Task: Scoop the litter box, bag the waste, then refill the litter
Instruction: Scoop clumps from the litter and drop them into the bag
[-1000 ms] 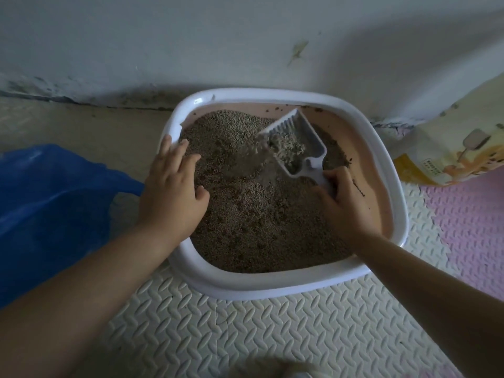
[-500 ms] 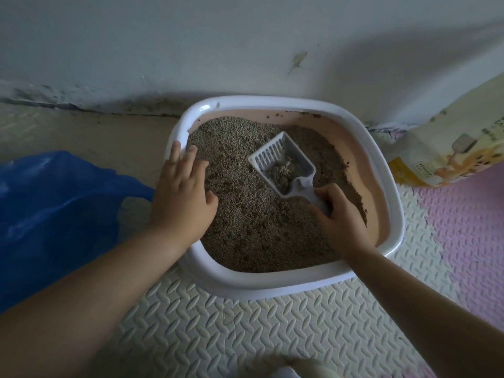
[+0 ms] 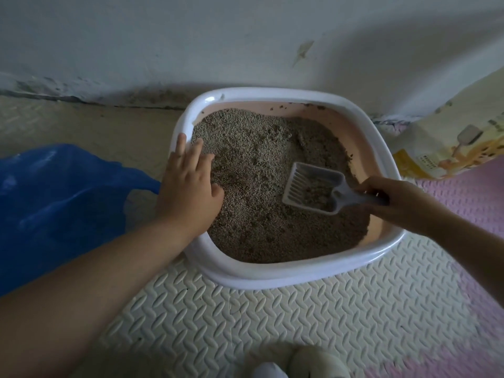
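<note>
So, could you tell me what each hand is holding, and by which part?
The right hand grips the scoop by its handle. The left hand holds nothing; it rests flat on the litter box rim.

**Box hemmed on three sides, open in front**

The litter box (image 3: pixel 289 276) sits near the wall (image 3: pixel 191 36) behind. A blue bag (image 3: pixel 60 203) crowds its left, a litter sack (image 3: pixel 447 148) its right. The left hand (image 3: pixel 188 192) covers the left rim; the scoop (image 3: pixel 313 190) occupies the right half. The far-left litter (image 3: pixel 251 143) lies open, as does the mat (image 3: pixel 313 323) in front.
</note>
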The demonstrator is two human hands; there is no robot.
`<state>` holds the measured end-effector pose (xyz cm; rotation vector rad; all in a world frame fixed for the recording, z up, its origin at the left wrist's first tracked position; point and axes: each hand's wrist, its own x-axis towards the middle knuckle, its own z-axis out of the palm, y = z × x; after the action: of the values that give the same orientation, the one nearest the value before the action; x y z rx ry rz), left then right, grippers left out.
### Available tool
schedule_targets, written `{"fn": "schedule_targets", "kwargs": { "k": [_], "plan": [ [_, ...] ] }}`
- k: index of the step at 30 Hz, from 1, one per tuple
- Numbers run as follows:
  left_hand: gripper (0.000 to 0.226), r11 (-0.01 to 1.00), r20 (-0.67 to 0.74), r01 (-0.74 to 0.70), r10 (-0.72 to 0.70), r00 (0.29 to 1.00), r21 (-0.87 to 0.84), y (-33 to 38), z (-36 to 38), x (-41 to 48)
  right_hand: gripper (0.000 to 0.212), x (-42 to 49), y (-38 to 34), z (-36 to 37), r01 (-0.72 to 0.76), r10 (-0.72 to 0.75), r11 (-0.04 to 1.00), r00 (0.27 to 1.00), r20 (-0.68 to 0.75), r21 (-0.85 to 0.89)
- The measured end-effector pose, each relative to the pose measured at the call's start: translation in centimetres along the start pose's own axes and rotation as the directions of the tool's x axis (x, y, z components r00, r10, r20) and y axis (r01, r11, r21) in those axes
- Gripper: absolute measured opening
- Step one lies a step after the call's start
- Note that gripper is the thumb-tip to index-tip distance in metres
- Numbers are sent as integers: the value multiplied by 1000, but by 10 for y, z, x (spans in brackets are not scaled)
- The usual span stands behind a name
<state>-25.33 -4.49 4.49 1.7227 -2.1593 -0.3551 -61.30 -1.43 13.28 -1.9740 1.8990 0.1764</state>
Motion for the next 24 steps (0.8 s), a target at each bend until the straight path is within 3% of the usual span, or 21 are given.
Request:
{"fn": "schedule_targets", "kwargs": {
  "k": [5, 9, 14, 17, 24],
  "plan": [
    [55, 1000, 22, -3, 3, 1000, 3, -1, -1, -1, 18, 1, 23, -11, -19, 73, 955, 982, 175, -297],
    [55, 1000, 12, 4, -3, 1000, -22, 0, -1, 0, 17, 7, 19, 0, -5, 88, 929, 974, 207, -370],
    [54, 1000, 13, 4, -4, 1000, -19, 0, -1, 0, 9, 18, -7, 22, -33, 85, 952, 983, 161, -304],
    [54, 1000, 14, 9, -9, 1000, -10, 0, 0, 0, 17, 21, -26, 37, -76, 106, 968, 988, 116, -238],
    [55, 1000, 16, 8, -8, 1000, -4, 0, -1, 0, 13, 43, -66, 82, -158, 163, 983, 985, -55, 89]
  ]
}}
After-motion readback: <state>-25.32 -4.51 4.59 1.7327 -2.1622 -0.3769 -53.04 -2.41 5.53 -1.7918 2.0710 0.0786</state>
